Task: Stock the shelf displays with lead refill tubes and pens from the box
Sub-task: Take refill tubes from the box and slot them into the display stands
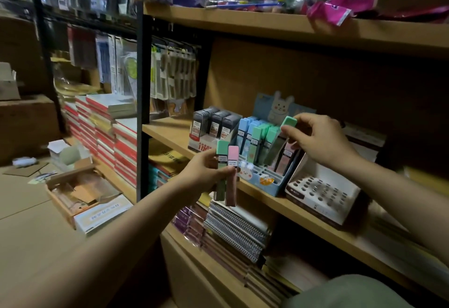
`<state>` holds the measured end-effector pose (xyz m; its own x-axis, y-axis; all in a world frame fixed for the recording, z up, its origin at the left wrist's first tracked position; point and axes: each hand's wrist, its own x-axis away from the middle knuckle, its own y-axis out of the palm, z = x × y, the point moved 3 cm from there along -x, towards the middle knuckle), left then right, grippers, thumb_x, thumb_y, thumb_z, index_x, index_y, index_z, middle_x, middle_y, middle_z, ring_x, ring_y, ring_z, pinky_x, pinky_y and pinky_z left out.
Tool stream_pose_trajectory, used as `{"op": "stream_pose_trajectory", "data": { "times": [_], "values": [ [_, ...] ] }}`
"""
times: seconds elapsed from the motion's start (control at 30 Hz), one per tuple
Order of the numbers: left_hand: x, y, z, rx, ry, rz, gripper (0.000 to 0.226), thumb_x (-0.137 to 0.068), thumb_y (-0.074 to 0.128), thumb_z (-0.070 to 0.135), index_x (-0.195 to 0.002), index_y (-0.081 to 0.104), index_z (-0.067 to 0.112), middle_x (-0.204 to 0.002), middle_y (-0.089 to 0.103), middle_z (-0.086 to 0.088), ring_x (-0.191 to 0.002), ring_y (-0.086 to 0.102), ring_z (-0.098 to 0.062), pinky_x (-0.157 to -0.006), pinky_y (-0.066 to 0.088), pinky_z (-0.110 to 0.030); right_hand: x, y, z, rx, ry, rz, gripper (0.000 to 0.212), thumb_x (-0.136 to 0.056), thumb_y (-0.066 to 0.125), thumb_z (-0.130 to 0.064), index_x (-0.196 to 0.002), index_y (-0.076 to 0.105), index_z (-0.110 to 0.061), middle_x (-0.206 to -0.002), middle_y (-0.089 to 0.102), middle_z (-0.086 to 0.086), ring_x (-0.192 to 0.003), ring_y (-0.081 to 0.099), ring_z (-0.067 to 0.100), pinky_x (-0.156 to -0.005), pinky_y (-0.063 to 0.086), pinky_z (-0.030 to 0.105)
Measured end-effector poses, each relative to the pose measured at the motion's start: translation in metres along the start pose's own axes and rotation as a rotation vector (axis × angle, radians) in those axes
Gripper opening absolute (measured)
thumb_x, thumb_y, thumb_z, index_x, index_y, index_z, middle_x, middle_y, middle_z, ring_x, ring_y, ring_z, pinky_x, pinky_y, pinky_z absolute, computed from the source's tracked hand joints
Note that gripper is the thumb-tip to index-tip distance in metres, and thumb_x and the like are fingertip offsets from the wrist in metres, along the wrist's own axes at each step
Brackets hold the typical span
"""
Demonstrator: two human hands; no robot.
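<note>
Lead refill tubes (pixel 226 174) stand upright in left hand (pixel 206 174) grip; right hand (pixel 323 142) pinches tilted green-capped tube (pixel 279 141).

green tube (pixel 279 141) tilted over blue display (pixel 267 181); 2 tubes (pixel 227 174) upright.

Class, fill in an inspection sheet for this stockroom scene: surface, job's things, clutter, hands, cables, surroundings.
Surface: wooden shelf, partly bare.
Job's things: blue bunny display holds upright tubes; white holed display has no pens in it; open box on floor.
Clutter: pink packets on the shelf above.
Hands: left hand grips green tube and pink tube; right hand pinches mint tube over the display.
Cables: nothing seen.
Surroundings: stacked notebooks on the shelf below.
</note>
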<state>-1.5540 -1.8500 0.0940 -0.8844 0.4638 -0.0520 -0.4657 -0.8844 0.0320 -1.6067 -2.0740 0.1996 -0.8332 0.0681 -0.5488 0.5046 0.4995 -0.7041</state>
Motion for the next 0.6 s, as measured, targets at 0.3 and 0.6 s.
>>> {"op": "stream_pose_trajectory", "data": {
  "times": [0.3, 0.6],
  "values": [
    [-0.019, -0.001, -0.019, 0.098, -0.028, 0.031, 0.033, -0.088, 0.062, 0.006, -0.118, 0.061, 0.019, -0.111, 0.066, -0.014, -0.098, 0.07, -0.026, -0.087, 0.056, -0.053, -0.014, 0.032, 0.003, 0.154, -0.044, 0.088, 0.009, -0.086, 0.072, -0.031, -0.09, 0.07, -0.023, -0.077, 0.064, -0.013, -0.072, 0.058, -0.003, -0.059, 0.042, 0.015],
    [-0.028, 0.001, -0.014, 0.134, 0.005, 0.042, 0.025, -0.091, 0.059, 0.003, -0.101, 0.062, 0.027, -0.106, 0.065, -0.011, -0.098, 0.067, -0.027, -0.088, 0.055, -0.051, -0.017, 0.045, 0.01, 0.25, -0.031, 0.085, 0.024, -0.084, 0.075, -0.03, -0.104, 0.07, -0.017, -0.088, 0.069, -0.004, -0.077, 0.062, 0.008, -0.065, 0.045, 0.02]
  ]
}}
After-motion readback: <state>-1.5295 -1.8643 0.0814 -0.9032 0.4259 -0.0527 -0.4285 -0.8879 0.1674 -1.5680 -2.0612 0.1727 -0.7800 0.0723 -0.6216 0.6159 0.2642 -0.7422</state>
